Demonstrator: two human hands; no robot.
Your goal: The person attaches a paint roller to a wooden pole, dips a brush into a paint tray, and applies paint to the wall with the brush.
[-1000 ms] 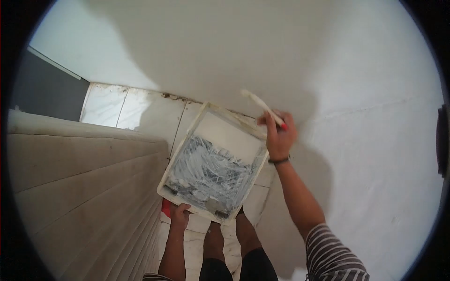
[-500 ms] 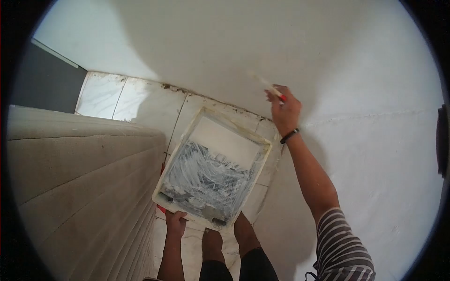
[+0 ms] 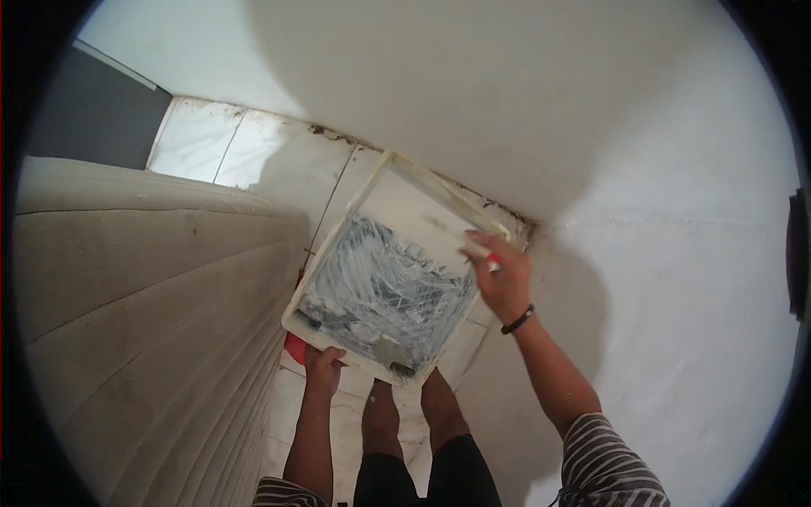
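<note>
Here the left hand (image 3: 323,365) grips the near edge of a paint tray (image 3: 397,279) held above the tiled floor (image 3: 279,169). The right hand (image 3: 505,283) is closed around a paintbrush (image 3: 473,247), its bristles over the tray's right side, near the white wall (image 3: 659,169).

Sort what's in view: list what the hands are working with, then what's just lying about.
In use:
- tray, smeared with white paste, held by the left hand
- brush, in the right hand over the tray
- white wall, beside the hands

Lying about:
- mattress
- floor tiles
- red thing under the tray
</note>
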